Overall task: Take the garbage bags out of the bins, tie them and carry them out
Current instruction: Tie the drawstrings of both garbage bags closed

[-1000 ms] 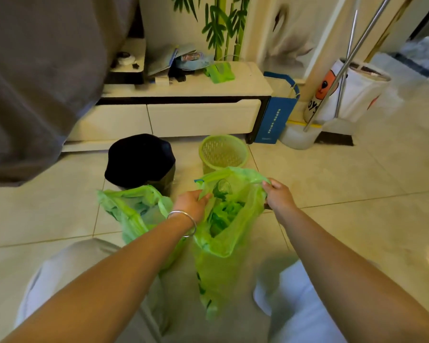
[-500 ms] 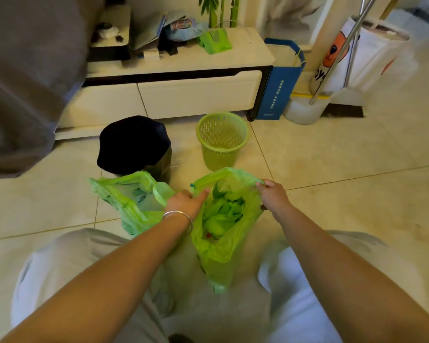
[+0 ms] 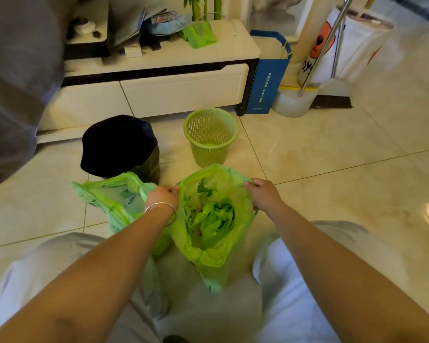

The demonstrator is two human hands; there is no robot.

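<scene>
I hold a green garbage bag (image 3: 213,246) open above the floor between my knees. My left hand (image 3: 162,198), with a silver bracelet on the wrist, grips its left rim. My right hand (image 3: 264,194) grips its right rim. Crumpled green waste lies inside it. A second green garbage bag (image 3: 112,201) stands open on the floor just left of my left hand; whether that hand also holds it I cannot tell. Beyond them stand an empty green mesh bin (image 3: 211,137) and a black bin (image 3: 119,144) lined with a dark bag.
A low white TV cabinet (image 3: 159,90) with clutter on top runs along the back. A blue paper bag (image 3: 268,78), a white bucket (image 3: 292,102) with mop poles and a white printed bag (image 3: 344,45) stand at the back right. Grey fabric (image 3: 18,82) hangs at left.
The bag hangs lower and nearer to me, and my hands have spread its rim wider. My view has tilted down, so both bins appear farther off.
</scene>
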